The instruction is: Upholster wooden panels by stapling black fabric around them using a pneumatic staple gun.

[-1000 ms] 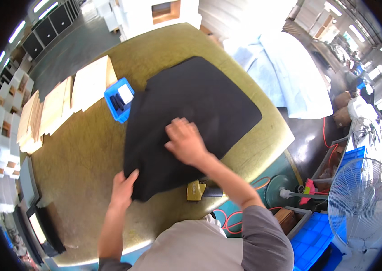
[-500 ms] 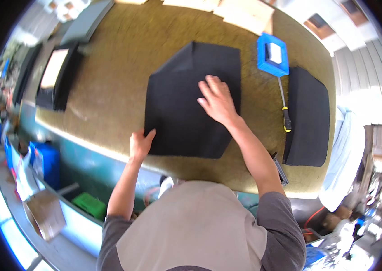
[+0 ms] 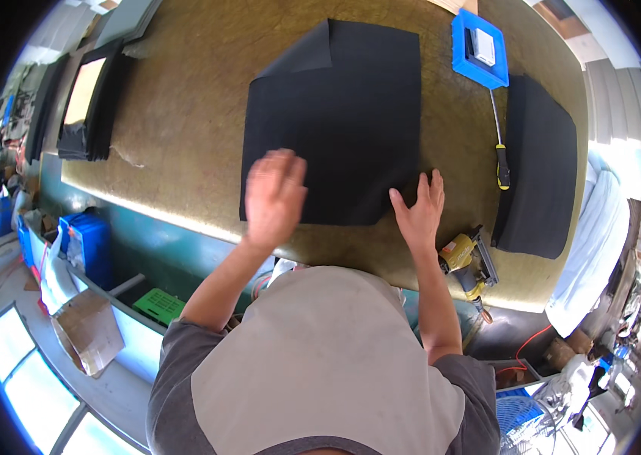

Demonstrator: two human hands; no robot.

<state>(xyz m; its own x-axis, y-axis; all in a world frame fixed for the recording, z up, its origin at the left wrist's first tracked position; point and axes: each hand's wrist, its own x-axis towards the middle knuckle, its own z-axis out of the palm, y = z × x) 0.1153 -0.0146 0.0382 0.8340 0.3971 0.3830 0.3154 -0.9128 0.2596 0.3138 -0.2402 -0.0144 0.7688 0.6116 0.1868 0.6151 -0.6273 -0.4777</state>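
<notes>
A large black sheet (image 3: 336,129) lies in front of me on the brown-topped table. Its far left corner is folded over in a flap (image 3: 298,57). Over the sheet's near left part is my left hand (image 3: 276,199), fingers stretched out and slightly blurred; whether it touches the sheet I cannot tell. My right hand (image 3: 419,212) is at the near right corner, thumb and fingers spread, with the thumb by the sheet's edge. Neither hand grips anything.
Stacked black sheets (image 3: 539,167) lie on the right, beside a screwdriver (image 3: 501,163) and a blue tray (image 3: 461,57). A yellow-and-black nail gun (image 3: 463,258) rests at the near right edge. Another black stack (image 3: 104,106) stands far left on the table (image 3: 176,114).
My left hand has let go of the near left edge and moved over the sheet. My right hand has come off the middle, down to the near right corner. The view has shifted, showing the nail gun.
</notes>
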